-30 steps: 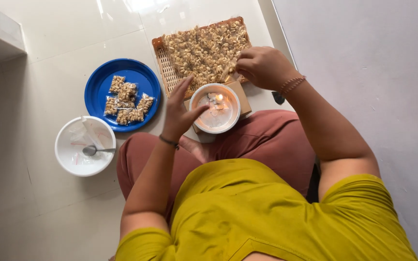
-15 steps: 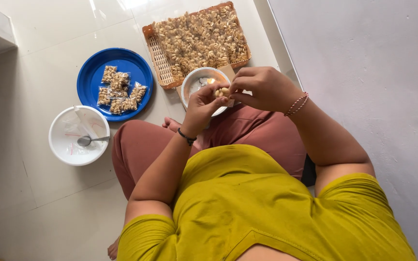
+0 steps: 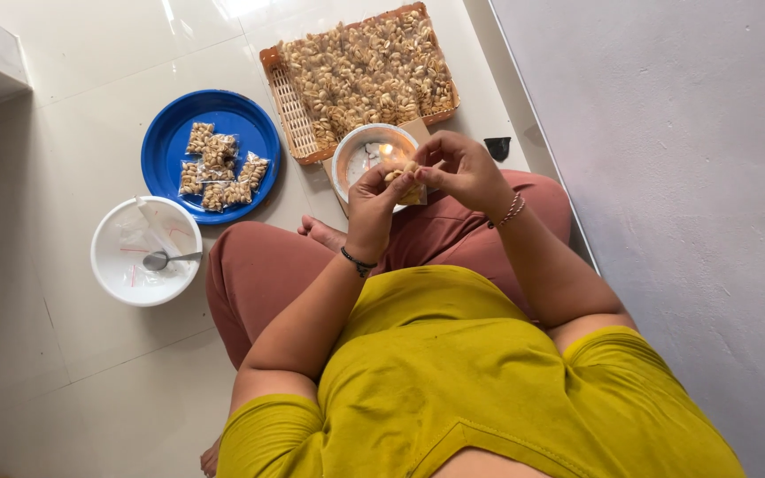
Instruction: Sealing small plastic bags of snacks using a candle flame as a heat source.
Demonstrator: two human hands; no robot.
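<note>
I sit cross-legged on a white tiled floor. My left hand and my right hand meet over my knee, both pinching a small clear packet of nuts. Just beyond the hands stands a white bowl with a small lit flame inside. Behind it lies an orange plastic basket heaped with pale nuts. A blue plate to the left holds several filled clear packets.
A white tub with empty clear bags and a metal spoon sits at the left near my knee. A small black object lies by the grey wall on the right. A white ledge fills the top-left corner.
My hands have come off the basket and bowl and drawn together toward me, now holding a small packet of nuts. The view has shifted, so floor items sit higher.
</note>
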